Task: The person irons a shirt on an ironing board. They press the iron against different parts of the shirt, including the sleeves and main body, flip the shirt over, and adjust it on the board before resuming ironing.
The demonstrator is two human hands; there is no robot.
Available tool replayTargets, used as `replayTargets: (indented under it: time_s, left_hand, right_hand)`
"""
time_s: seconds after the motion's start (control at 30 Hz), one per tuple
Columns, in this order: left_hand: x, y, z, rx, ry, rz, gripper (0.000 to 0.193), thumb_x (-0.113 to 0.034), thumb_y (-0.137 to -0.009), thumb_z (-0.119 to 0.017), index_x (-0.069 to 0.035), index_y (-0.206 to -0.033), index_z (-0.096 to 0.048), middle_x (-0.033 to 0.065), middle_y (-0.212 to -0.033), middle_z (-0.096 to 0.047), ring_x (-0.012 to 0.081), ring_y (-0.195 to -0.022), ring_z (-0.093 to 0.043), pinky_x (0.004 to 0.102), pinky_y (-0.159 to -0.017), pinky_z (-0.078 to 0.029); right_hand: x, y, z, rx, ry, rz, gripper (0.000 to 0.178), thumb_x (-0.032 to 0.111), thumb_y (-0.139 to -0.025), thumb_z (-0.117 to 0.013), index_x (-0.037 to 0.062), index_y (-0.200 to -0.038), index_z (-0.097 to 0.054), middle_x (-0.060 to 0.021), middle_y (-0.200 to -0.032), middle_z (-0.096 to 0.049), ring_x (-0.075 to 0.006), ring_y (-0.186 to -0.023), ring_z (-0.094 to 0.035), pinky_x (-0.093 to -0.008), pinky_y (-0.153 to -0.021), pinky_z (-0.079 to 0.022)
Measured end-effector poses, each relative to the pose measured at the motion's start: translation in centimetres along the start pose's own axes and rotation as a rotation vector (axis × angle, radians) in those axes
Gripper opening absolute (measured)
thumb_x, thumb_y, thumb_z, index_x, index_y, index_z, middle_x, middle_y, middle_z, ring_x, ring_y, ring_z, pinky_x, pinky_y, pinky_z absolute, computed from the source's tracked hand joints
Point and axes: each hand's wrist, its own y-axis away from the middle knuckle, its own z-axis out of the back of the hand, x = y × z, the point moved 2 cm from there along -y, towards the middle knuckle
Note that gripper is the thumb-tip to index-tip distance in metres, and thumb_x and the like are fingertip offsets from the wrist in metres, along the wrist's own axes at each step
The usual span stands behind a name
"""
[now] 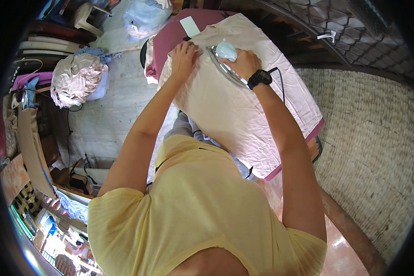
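Note:
A pale pink garment (216, 106) lies spread over a maroon-covered ironing board (165, 41), with soft wrinkles toward its near end. My right hand (244, 63), a black watch on its wrist, is wrapped round the handle of a light blue and white clothes iron (226, 50). The iron sits on the cloth near the far end, and its dark cord runs past my wrist. To the left of the iron, my left hand (185, 59) rests on the garment close to the board's left edge, fingers extended over the fabric and holding nothing that I can see.
A white flat rectangular thing (189, 26) lies on the board's far end. On the left, a heap of pale crumpled clothes (78, 78) stands by stacked furniture. A bluish plastic bag (146, 18) is on the floor beyond. A dark metal lattice gate (354, 32) borders the far right.

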Motion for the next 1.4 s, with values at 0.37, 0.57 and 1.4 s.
replayTargets:
  time_s: [0.37,0.57,1.4]
  left_hand:
    - [7.7,-9.6,-3.6,0.223,-0.107,0.3,0.08,-0.049,-0.062,-0.084,-0.01,-0.125,-0.054,0.0169,-0.123,-0.052,0.0367,-0.119,-0.048,0.0473,-0.097,-0.043]
    - [10.0,-12.3,-4.7,0.637,0.091,0.545,0.097,-0.047,-0.06,-0.087,-0.006,-0.137,-0.044,0.0163,-0.138,-0.046,0.0358,-0.131,-0.041,0.0489,-0.1,-0.041]
    - [-0.2,0.5,-2.2,0.345,0.054,0.422,0.025,-0.034,-0.08,-0.072,-0.012,-0.09,-0.069,0.0021,-0.097,-0.065,0.0262,-0.1,-0.057,0.0496,-0.086,-0.04]
  right_hand:
    - [0.7,0.4,0.5,-0.044,0.03,0.003,0.052,0.053,-0.073,-0.074,0.0085,-0.098,-0.071,-0.0182,-0.088,-0.071,-0.0363,-0.086,-0.068,-0.046,-0.075,-0.054]
    - [0.5,-0.3,0.0,-0.06,0.078,-0.051,0.053,0.056,-0.072,-0.073,0.0084,-0.096,-0.071,-0.0197,-0.088,-0.069,-0.0378,-0.085,-0.067,-0.0473,-0.074,-0.054]
    - [-3.0,4.3,0.1,-0.023,0.04,-0.064,0.055,0.056,-0.072,-0.073,0.0087,-0.1,-0.071,-0.0193,-0.089,-0.07,-0.038,-0.088,-0.067,-0.0471,-0.076,-0.054]
